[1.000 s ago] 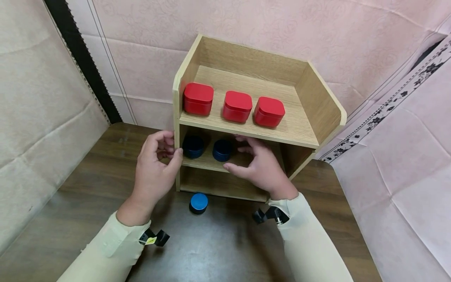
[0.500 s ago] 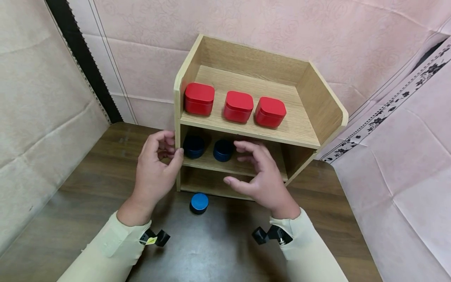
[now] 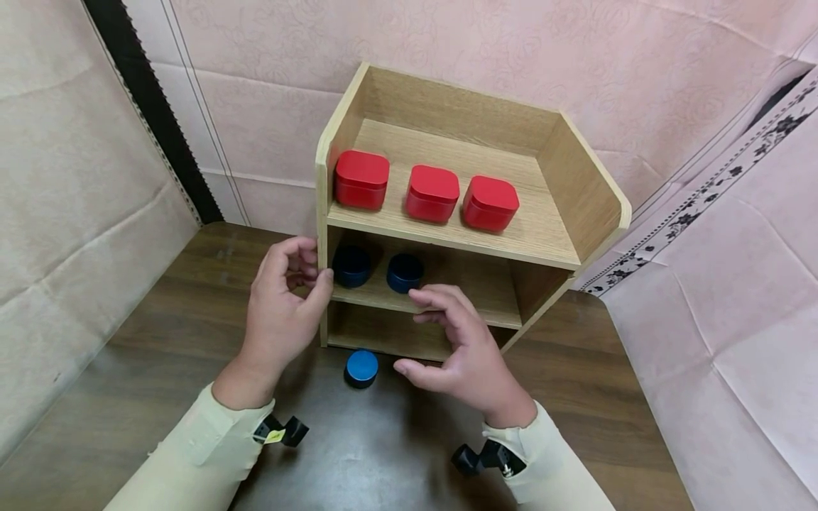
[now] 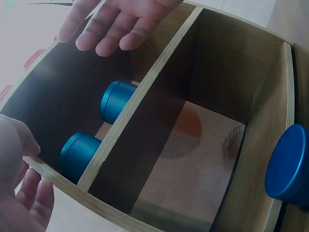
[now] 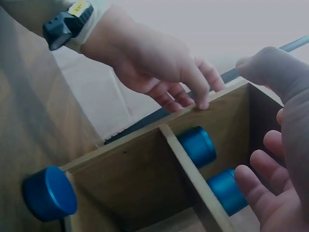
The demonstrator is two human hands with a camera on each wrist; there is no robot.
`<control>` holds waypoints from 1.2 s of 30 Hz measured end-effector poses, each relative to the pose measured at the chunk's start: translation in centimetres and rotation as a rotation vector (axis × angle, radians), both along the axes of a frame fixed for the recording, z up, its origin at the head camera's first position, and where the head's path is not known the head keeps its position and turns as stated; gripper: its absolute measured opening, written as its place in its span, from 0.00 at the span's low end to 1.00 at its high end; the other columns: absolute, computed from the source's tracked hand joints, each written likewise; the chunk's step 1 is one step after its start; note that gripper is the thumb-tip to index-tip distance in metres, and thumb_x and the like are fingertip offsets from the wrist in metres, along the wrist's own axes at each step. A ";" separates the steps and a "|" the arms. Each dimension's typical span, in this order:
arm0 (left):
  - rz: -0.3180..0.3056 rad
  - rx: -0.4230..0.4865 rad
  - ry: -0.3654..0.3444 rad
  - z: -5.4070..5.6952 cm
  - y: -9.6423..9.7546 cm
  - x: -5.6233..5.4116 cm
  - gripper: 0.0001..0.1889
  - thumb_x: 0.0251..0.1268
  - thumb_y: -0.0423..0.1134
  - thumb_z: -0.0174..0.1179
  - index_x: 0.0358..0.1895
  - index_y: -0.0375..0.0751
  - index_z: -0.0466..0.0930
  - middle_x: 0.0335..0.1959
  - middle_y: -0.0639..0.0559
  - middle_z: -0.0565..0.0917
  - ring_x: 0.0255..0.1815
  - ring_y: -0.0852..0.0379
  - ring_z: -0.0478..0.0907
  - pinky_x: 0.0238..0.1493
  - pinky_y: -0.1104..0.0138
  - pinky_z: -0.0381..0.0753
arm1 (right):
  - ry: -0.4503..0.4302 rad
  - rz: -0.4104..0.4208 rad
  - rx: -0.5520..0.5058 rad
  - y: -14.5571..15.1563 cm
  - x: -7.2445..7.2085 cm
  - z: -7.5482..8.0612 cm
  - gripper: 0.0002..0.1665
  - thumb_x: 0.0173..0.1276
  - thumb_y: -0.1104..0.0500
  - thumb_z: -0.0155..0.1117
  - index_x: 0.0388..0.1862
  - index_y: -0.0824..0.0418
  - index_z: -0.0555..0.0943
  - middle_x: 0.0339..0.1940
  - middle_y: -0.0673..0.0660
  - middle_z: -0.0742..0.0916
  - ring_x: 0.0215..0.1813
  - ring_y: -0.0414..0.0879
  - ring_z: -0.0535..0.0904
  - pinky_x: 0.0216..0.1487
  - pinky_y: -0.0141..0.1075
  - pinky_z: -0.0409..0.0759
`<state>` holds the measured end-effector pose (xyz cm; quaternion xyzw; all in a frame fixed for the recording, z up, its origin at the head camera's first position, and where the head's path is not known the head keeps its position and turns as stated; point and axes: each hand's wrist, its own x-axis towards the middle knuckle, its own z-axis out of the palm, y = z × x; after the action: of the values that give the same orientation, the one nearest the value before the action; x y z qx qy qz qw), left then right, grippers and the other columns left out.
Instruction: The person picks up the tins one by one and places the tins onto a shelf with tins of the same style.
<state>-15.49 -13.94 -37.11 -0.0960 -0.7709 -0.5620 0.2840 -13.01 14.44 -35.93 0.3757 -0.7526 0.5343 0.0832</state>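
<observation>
A small wooden shelf [image 3: 447, 245] stands on the table. My left hand [image 3: 284, 312] holds its left side panel, the thumb at the front edge and curled fingers along the outside. Two round blue tins sit on the middle level: the left tin [image 3: 351, 266] by the side panel, the other tin [image 3: 405, 273] to its right. A third blue tin [image 3: 361, 367] is on the table before the shelf. My right hand [image 3: 456, 355] hovers in front of the shelf, fingers spread from the thumb and holding nothing, to the right of that third tin.
Three red rounded boxes, among them the middle box [image 3: 432, 194], line the front of the top level. The shelf's right side panel [image 3: 584, 191] rises beyond them. Pink cloth walls [image 3: 511, 50] surround the dark wooden table [image 3: 358, 454].
My right hand has drawn back out of the middle level, toward me and down, with nothing in it. The left hand stays at the side panel. The tins have not moved.
</observation>
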 end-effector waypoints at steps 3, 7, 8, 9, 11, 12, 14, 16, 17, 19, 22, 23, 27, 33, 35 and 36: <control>0.000 0.002 -0.001 0.0 0.0 0.0 0.23 0.77 0.29 0.68 0.70 0.38 0.76 0.54 0.44 0.81 0.50 0.58 0.78 0.51 0.77 0.82 | 0.002 0.021 0.000 -0.1 0.2 -0.7 0.53 0.52 0.72 0.91 0.77 0.68 0.76 0.73 0.69 0.79 0.69 0.54 0.81 0.72 0.41 0.87; 0.000 0.006 0.009 0.0 0.0 -0.1 0.23 0.77 0.29 0.69 0.70 0.37 0.76 0.54 0.44 0.81 0.50 0.58 0.79 0.51 0.77 0.82 | -0.018 0.032 0.005 -0.2 0.6 -1.6 0.51 0.53 0.70 0.91 0.77 0.63 0.78 0.72 0.64 0.81 0.70 0.50 0.82 0.72 0.44 0.87; 0.000 0.007 0.012 -0.1 0.0 -0.1 0.23 0.76 0.29 0.69 0.70 0.37 0.76 0.54 0.44 0.81 0.50 0.58 0.79 0.51 0.77 0.82 | -0.019 0.035 0.004 -0.3 0.6 -1.8 0.51 0.54 0.70 0.91 0.77 0.62 0.78 0.72 0.63 0.81 0.70 0.50 0.82 0.72 0.45 0.88; 0.000 0.008 0.015 -0.1 0.0 -0.1 0.23 0.76 0.28 0.69 0.70 0.37 0.76 0.54 0.43 0.81 0.50 0.57 0.79 0.51 0.77 0.82 | -0.020 0.040 0.003 -0.3 0.6 -2.0 0.51 0.54 0.70 0.91 0.77 0.61 0.78 0.73 0.62 0.81 0.70 0.50 0.82 0.72 0.46 0.88; -0.001 0.009 0.019 -0.1 0.0 -0.1 0.23 0.76 0.28 0.69 0.70 0.36 0.76 0.54 0.43 0.81 0.50 0.57 0.79 0.51 0.77 0.82 | -0.018 0.047 0.002 -0.4 0.7 -2.5 0.51 0.54 0.70 0.91 0.77 0.60 0.78 0.73 0.61 0.81 0.71 0.51 0.82 0.71 0.48 0.88; -0.001 0.009 0.022 -0.1 0.0 -0.1 0.23 0.76 0.28 0.69 0.70 0.36 0.76 0.54 0.43 0.81 0.50 0.57 0.79 0.51 0.77 0.82 | -0.020 0.051 0.002 -0.4 0.7 -2.8 0.51 0.54 0.71 0.91 0.77 0.60 0.78 0.73 0.61 0.81 0.71 0.51 0.82 0.72 0.48 0.88; 0.000 0.007 0.023 -0.1 0.0 -0.1 0.23 0.76 0.28 0.69 0.70 0.36 0.76 0.54 0.43 0.81 0.50 0.57 0.79 0.51 0.77 0.82 | -0.027 0.053 0.005 -0.5 0.7 -3.3 0.52 0.54 0.71 0.91 0.78 0.59 0.78 0.74 0.60 0.81 0.72 0.51 0.82 0.72 0.48 0.87; 0.000 0.006 0.024 -0.1 0.0 -0.1 0.23 0.76 0.28 0.69 0.70 0.36 0.76 0.54 0.43 0.81 0.50 0.57 0.79 0.51 0.77 0.82 | -0.046 0.047 0.015 -0.6 0.8 -3.8 0.52 0.55 0.70 0.91 0.78 0.57 0.78 0.74 0.59 0.81 0.72 0.51 0.82 0.73 0.48 0.87; 0.000 0.005 0.024 -0.1 0.0 -0.1 0.23 0.76 0.28 0.69 0.70 0.36 0.76 0.54 0.43 0.81 0.50 0.57 0.79 0.51 0.77 0.82 | -0.058 0.041 0.021 -0.6 0.8 -4.0 0.52 0.55 0.69 0.91 0.78 0.56 0.78 0.74 0.58 0.81 0.73 0.51 0.82 0.73 0.47 0.86; 0.001 0.004 0.023 -0.1 0.0 -0.1 0.23 0.76 0.28 0.69 0.70 0.37 0.76 0.54 0.43 0.81 0.50 0.57 0.79 0.51 0.77 0.82 | -0.076 0.030 0.034 -0.7 0.8 -4.4 0.52 0.56 0.68 0.91 0.79 0.54 0.78 0.75 0.57 0.81 0.73 0.51 0.82 0.74 0.48 0.86; 0.003 0.003 0.024 -0.2 0.0 -0.1 0.23 0.76 0.28 0.69 0.70 0.37 0.76 0.54 0.43 0.81 0.50 0.57 0.79 0.51 0.77 0.82 | -0.098 0.016 0.055 -0.9 0.7 -5.1 0.52 0.58 0.65 0.91 0.80 0.52 0.77 0.75 0.55 0.81 0.74 0.51 0.82 0.73 0.53 0.86; 0.003 0.004 0.023 -0.2 0.0 -0.1 0.23 0.76 0.28 0.69 0.70 0.37 0.76 0.54 0.44 0.81 0.50 0.57 0.79 0.51 0.77 0.82 | -0.105 0.012 0.063 -1.0 0.7 -5.4 0.51 0.59 0.65 0.91 0.80 0.51 0.77 0.75 0.54 0.81 0.74 0.51 0.82 0.73 0.54 0.86; -0.001 0.008 0.024 -0.2 0.0 -0.1 0.23 0.76 0.28 0.69 0.70 0.36 0.76 0.54 0.43 0.81 0.49 0.57 0.79 0.51 0.77 0.82 | -0.113 -0.003 0.089 -1.1 0.3 -6.6 0.50 0.61 0.62 0.91 0.80 0.50 0.77 0.75 0.54 0.82 0.73 0.50 0.82 0.71 0.58 0.87; -0.003 0.012 0.029 -0.2 0.0 -0.2 0.23 0.75 0.27 0.70 0.69 0.36 0.77 0.53 0.43 0.81 0.49 0.56 0.79 0.50 0.78 0.82 | -0.131 -0.008 0.096 -1.2 -0.4 -8.4 0.49 0.63 0.59 0.90 0.80 0.49 0.77 0.74 0.53 0.82 0.73 0.52 0.82 0.71 0.56 0.87; -0.002 0.013 0.032 -0.2 0.0 -0.2 0.23 0.75 0.28 0.70 0.69 0.36 0.77 0.53 0.43 0.81 0.49 0.56 0.79 0.50 0.78 0.82 | -0.143 -0.007 0.094 -1.3 -0.6 -8.9 0.48 0.64 0.59 0.90 0.81 0.49 0.77 0.73 0.53 0.82 0.72 0.57 0.82 0.72 0.53 0.87; -0.003 0.013 0.033 -0.2 0.0 -0.2 0.23 0.75 0.28 0.70 0.69 0.36 0.77 0.53 0.43 0.81 0.49 0.56 0.79 0.50 0.78 0.82 | -0.151 -0.007 0.092 -1.3 -0.7 -9.1 0.48 0.64 0.58 0.90 0.80 0.50 0.77 0.73 0.54 0.82 0.72 0.59 0.82 0.72 0.51 0.87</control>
<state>-15.69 -13.92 -37.34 -0.1045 -0.7624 -0.5657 0.2964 -13.70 13.14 -45.07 0.3352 -0.7817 0.5258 0.0107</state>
